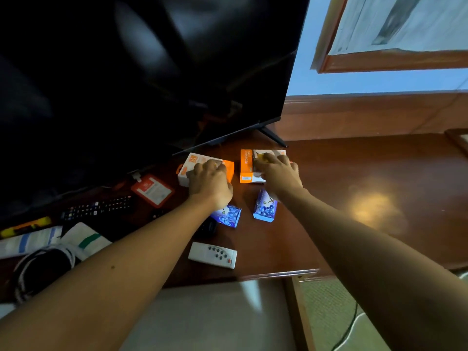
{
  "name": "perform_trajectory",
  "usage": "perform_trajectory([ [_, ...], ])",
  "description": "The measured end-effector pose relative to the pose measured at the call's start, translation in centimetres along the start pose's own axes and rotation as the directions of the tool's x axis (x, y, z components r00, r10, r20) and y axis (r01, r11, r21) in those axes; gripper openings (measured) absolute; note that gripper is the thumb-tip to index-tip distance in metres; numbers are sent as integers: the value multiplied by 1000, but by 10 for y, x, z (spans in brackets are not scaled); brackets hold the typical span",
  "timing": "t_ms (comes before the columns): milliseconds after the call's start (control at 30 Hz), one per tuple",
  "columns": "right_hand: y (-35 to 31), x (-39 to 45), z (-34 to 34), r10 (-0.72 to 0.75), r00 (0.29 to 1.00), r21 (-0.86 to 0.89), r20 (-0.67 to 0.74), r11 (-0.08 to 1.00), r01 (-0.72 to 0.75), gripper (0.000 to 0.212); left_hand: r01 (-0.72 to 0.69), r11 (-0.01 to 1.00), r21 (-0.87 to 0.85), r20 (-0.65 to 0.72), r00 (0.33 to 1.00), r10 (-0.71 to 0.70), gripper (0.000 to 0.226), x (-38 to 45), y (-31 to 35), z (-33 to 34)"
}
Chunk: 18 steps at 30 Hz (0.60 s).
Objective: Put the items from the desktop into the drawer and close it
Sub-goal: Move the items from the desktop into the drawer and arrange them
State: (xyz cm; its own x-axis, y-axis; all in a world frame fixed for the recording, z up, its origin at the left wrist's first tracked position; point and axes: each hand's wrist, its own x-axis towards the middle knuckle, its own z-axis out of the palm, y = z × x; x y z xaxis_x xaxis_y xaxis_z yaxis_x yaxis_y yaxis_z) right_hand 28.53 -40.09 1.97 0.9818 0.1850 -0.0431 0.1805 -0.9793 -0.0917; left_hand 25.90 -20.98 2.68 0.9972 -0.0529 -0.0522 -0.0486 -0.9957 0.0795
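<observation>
Left hand [210, 182] grasping left orange-white box [196, 164], right hand [277, 173] grasping right orange-white box [247, 164] — both near desk [354, 173] back edge

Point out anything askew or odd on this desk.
Nothing damaged or spilled. The two blue boxes lie at skewed angles, and the white remote sits crooked near the desk edge.

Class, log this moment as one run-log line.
left hand: on left orange box | right hand: on right orange box | drawer: open
</observation>
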Motion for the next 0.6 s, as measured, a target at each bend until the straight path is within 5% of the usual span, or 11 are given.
perform_trajectory([
  [200,15,12,-12,-47,996,65,77,997,42,68,-22,990,-138,56,998,30,68,-4,-2,-4],
  [333,-14,15,-18,278,960,336,27,902,-271,42,99,952,-290,35,995,-93,53,-6,1,-11],
  [467,-35,23,-18,537,828,324,165,763,-559,66,368,873,-321,82,929,-362,58,8,10,-16],
  [600,-31,38,-7,497,841,380,215,751,-540,88,466,830,-307,138,885,-445,79,24,18,-12],
])
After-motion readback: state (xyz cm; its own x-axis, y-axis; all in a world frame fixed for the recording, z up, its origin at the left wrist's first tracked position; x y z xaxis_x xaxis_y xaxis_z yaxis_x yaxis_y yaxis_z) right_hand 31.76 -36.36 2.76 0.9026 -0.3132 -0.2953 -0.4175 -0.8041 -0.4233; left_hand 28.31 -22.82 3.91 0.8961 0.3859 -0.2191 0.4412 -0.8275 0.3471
